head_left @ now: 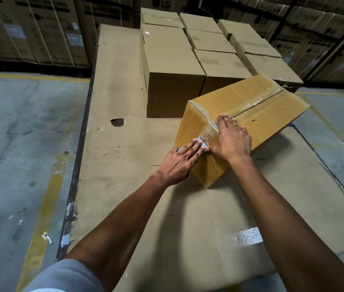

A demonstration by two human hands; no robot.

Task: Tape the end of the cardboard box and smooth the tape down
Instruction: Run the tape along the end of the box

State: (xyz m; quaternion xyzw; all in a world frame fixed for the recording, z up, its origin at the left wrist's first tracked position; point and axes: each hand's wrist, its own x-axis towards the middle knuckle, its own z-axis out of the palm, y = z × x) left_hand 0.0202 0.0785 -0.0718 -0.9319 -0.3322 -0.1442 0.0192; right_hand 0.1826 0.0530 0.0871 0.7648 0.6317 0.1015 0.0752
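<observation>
A yellowish cardboard box [268,114] lies on flattened cardboard, its near end facing me. Clear tape [210,131] runs along the top seam and down over the near end. My left hand [179,163] presses a light blue tape dispenser [200,142] against that end face; only the dispenser's blue edge and toothed blade show past my fingers. My right hand [232,140] lies flat with fingers spread over the top edge, right on the tape where it bends over the corner.
Several closed brown boxes [173,66] stand in rows just behind the taped one. The flattened cardboard sheet [124,165] covers the floor beneath, with a hole [117,122] at its left. Bare concrete floor [23,144] lies left; stacked appliance cartons [40,30] line the back.
</observation>
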